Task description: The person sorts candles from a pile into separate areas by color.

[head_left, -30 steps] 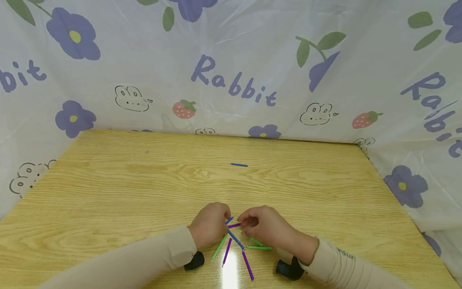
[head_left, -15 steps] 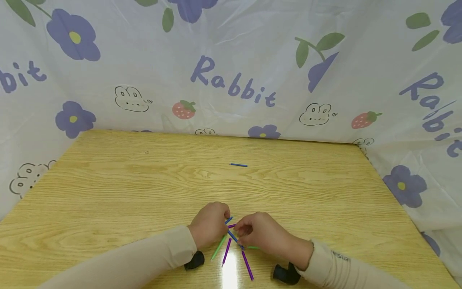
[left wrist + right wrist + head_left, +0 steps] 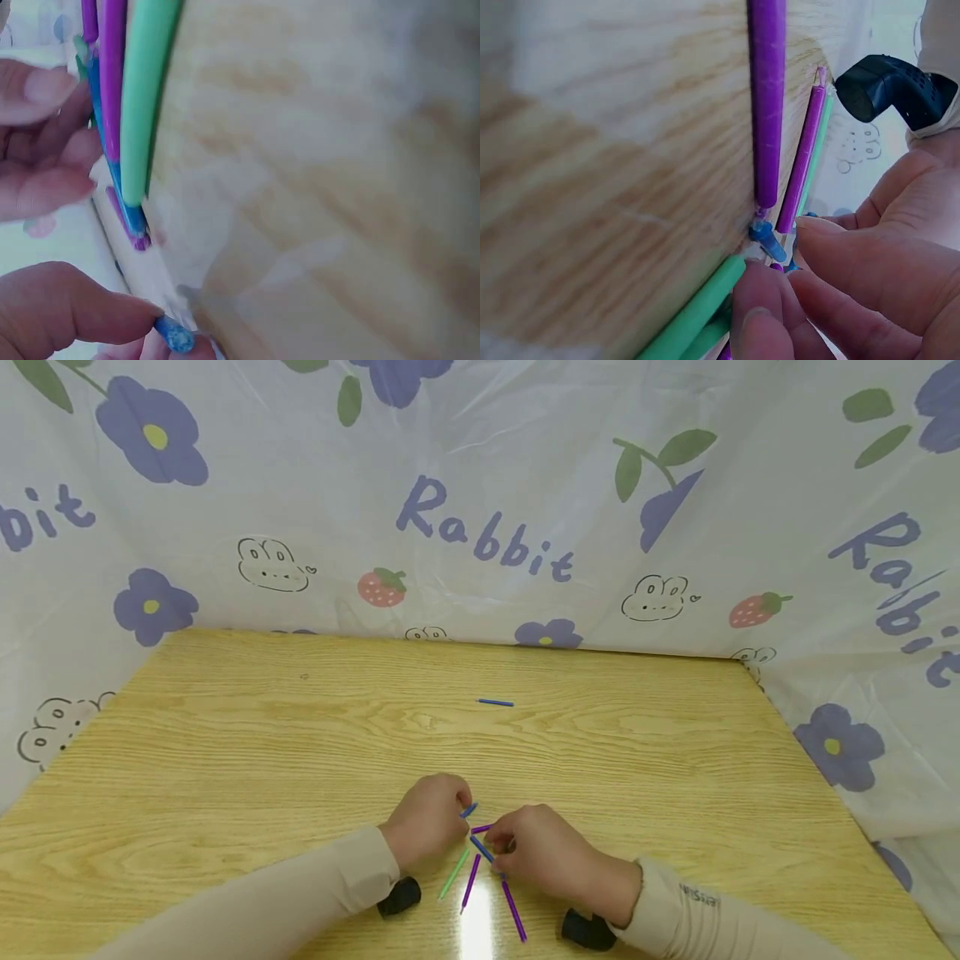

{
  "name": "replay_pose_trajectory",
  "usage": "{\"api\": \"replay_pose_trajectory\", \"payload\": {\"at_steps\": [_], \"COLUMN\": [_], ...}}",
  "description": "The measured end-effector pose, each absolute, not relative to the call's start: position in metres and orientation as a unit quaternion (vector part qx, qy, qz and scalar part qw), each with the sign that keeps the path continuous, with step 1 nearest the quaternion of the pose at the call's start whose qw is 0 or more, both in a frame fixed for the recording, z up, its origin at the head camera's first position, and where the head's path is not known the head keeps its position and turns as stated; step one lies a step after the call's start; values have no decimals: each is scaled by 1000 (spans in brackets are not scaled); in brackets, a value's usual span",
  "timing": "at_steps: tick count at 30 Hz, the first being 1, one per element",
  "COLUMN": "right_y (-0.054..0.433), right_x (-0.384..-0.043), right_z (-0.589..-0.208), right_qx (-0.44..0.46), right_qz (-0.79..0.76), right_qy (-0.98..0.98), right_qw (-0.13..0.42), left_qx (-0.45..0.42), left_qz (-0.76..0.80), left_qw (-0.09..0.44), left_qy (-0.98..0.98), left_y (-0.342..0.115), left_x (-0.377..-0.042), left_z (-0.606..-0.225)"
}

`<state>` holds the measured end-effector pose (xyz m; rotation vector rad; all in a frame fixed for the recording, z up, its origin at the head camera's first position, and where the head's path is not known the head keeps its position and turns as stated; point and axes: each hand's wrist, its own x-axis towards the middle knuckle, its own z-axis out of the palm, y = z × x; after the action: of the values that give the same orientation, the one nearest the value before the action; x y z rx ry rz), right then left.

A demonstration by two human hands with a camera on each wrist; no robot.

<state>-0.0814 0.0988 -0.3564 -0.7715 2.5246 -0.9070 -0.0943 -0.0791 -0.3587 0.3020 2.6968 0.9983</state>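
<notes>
In the head view, my left hand (image 3: pixel 429 820) pinches a short thin blue candle (image 3: pixel 468 811). Its flat speckled end (image 3: pixel 180 339) shows between thumb and finger in the left wrist view. My right hand (image 3: pixel 542 852) reaches low over a second blue candle (image 3: pixel 482 848), fingertips right at its side. The thumb and fingers of this hand (image 3: pixel 56 142) stand apart in the left wrist view. A purple candle (image 3: pixel 482 829) lies beyond, partly hidden by the right hand. Nearer me lie a green candle (image 3: pixel 453 875) and two purple ones (image 3: pixel 470 883).
Green candles (image 3: pixel 697 315) lie under the right hand in the right wrist view. Another blue candle (image 3: pixel 496 702) lies far back on the wooden table (image 3: pixel 300 735). Black wrist devices (image 3: pixel 401 897) sit below both wrists. A patterned curtain (image 3: pixel 480 510) stands behind the table.
My right hand has moved left and nearer me, from beside the purple candle to the second blue one, covering the green candles. My left hand has shifted slightly left with its blue candle.
</notes>
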Motion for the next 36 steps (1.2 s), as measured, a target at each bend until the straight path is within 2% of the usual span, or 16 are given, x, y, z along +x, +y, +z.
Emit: {"api": "replay_pose_trajectory", "payload": {"at_steps": [15, 36], "right_y": [93, 91], "right_x": [-79, -81], "right_z": [-355, -355], "right_qx": [-284, -291], "right_qz": [-280, -281], "right_qy": [900, 897], "right_qw": [176, 177], "left_qx": [75, 71], "left_qz": [426, 464], "left_qw": [72, 62], "left_qy": [899, 881], "left_y": [-100, -104], "left_x": [-117, -159], "left_z": [-361, -357]}}
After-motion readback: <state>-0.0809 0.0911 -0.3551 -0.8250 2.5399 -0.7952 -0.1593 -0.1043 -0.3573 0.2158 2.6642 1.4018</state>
